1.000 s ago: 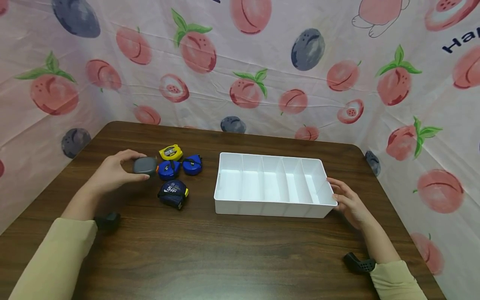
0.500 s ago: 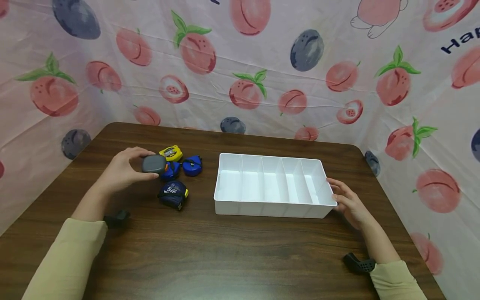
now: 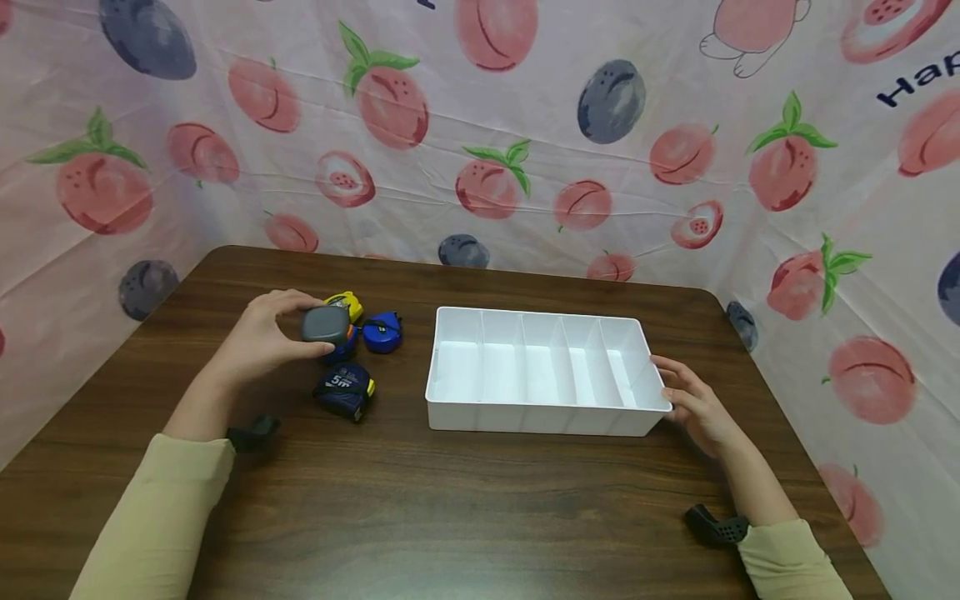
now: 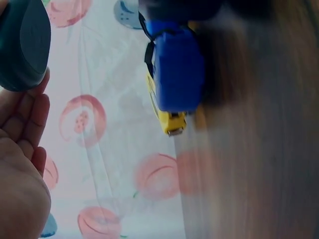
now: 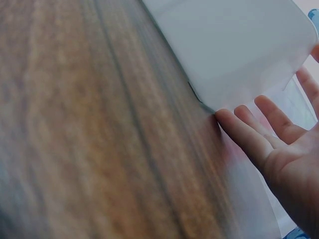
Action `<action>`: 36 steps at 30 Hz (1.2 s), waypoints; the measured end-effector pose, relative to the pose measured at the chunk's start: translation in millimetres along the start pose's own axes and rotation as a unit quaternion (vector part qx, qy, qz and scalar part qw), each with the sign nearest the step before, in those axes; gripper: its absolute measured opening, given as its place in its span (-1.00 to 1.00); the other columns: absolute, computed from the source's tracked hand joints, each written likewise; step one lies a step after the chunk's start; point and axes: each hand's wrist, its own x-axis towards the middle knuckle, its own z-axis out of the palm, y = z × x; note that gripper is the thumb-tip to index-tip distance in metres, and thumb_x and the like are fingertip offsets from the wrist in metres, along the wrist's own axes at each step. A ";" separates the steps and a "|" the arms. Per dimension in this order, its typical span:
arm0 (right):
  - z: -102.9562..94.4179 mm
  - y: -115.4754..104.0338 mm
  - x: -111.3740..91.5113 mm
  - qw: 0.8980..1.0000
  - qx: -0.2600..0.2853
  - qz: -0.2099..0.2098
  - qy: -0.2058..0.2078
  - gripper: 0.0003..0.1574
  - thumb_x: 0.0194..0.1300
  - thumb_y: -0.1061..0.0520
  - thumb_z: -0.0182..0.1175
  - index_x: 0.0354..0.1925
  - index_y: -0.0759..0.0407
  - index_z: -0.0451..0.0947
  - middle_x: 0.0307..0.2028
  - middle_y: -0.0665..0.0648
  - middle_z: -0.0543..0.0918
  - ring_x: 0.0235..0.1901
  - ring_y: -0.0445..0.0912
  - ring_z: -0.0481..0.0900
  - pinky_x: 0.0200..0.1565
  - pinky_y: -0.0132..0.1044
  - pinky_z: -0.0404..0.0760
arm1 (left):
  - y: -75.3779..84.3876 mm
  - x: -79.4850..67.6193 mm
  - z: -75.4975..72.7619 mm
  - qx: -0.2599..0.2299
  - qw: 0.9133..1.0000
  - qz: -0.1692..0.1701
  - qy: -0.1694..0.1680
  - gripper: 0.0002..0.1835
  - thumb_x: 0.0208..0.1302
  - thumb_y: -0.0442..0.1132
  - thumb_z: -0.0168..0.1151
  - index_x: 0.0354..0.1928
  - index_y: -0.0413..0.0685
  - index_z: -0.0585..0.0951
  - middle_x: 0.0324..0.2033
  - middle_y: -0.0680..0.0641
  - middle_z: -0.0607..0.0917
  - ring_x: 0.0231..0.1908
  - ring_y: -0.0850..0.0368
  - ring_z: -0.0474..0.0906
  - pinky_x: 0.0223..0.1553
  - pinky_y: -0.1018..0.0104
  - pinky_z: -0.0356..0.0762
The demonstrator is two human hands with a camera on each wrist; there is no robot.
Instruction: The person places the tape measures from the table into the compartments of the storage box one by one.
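Observation:
My left hand [image 3: 266,342] pinches a rounded grey tape measure [image 3: 326,325] between thumb and fingers, raised above the table. It overlaps a blue tape measure [image 3: 343,350] in the head view. Just behind is a yellow tape measure [image 3: 349,303]; to the right lies a second blue tape measure [image 3: 382,332]. A dark navy tape measure [image 3: 345,390] marked 5m sits nearer the front. My right hand [image 3: 697,407] rests against the right end of a white divided tray [image 3: 540,418]. In the right wrist view, its mostly straight fingers [image 5: 244,134] touch the tray's end wall.
The tray's several narrow compartments hold nothing visible. Brown wooden table [image 3: 480,517] lies beneath everything. A fruit-printed cloth [image 3: 420,200] hangs along its back and sides. Black wrist bands [image 3: 716,527] sit at both wrists.
My left hand has moved right with the grey tape measure, which now covers much of one blue tape measure and part of the yellow one. The right hand and tray stay put.

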 end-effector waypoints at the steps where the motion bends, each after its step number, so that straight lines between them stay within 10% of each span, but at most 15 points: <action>1: 0.1 -0.1 0.0 1.000 0.000 0.000 0.000 -0.50 0.42 0.28 -0.10 0.25 -0.06 0.35 0.09 0.04 0.38 -0.09 -0.15 0.53 -0.17 -0.27 0.60 | 1.4 0.3 0.9 0.001 1.000 0.005 0.000 -0.41 -0.11 -0.16 0.58 0.01 -0.22 0.61 -0.04 -0.21 0.58 0.04 -0.16 0.29 0.14 -0.30 -0.01; 15: 0.6 0.1 0.3 1.000 0.004 -0.004 -0.003 -0.49 0.43 0.31 -0.13 0.25 -0.06 0.34 0.10 0.05 0.37 -0.08 -0.15 0.53 -0.15 -0.27 0.60 | 19.5 4.5 13.3 -0.007 1.000 0.011 -0.012 -0.39 -0.08 -0.14 0.57 0.03 -0.26 0.59 0.04 -0.27 0.50 0.12 -0.28 0.23 0.09 -0.39 0.04; 24: 1.4 0.7 -1.4 1.000 0.008 0.006 0.000 -0.50 0.43 0.29 -0.11 0.25 -0.07 0.34 0.11 0.04 0.37 -0.07 -0.14 0.52 -0.14 -0.26 0.59 | 27.7 4.8 22.2 -0.029 0.999 0.012 -0.030 -0.43 -0.05 -0.14 0.55 0.03 -0.20 0.60 0.07 -0.24 0.48 0.08 -0.19 0.22 -0.09 -0.07 0.33; 36: 1.1 -0.7 -0.9 1.000 -0.006 0.014 0.007 -0.50 0.42 0.26 -0.09 0.27 -0.03 0.32 0.13 0.11 0.32 -0.04 -0.15 0.51 -0.12 -0.24 0.59 | 35.5 5.5 30.9 -0.029 0.999 0.002 -0.045 -0.43 -0.06 -0.09 0.54 0.03 -0.12 0.61 0.04 -0.18 0.50 0.15 -0.22 0.18 0.08 -0.34 0.12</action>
